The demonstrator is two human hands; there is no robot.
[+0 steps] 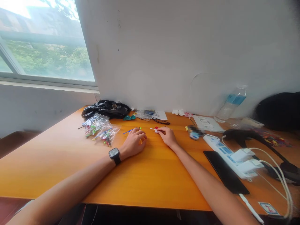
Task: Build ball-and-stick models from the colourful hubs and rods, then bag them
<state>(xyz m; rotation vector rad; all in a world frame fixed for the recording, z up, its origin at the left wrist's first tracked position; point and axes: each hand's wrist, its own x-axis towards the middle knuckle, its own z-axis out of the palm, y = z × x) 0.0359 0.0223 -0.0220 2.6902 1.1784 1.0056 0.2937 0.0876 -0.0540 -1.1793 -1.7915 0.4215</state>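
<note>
My left hand (134, 142) rests on the orange table (145, 178), fingers curled loosely, a black watch on its wrist. A thin blue stick with a green tip (131, 130) lies just beyond its fingers, and a yellow bit shows under them. My right hand (167, 136) lies a little to the right, its fingers pinched on a small red and white piece (155, 129) at the table surface. Clear bags of small coloured parts (100, 128) lie to the left of my left hand.
A black plastic bag (106, 109) lies by the wall. To the right are a white power strip (231, 154) with chargers and cables, a black phone (226, 172), papers, a water bottle (231, 104) and a black object at the far right edge.
</note>
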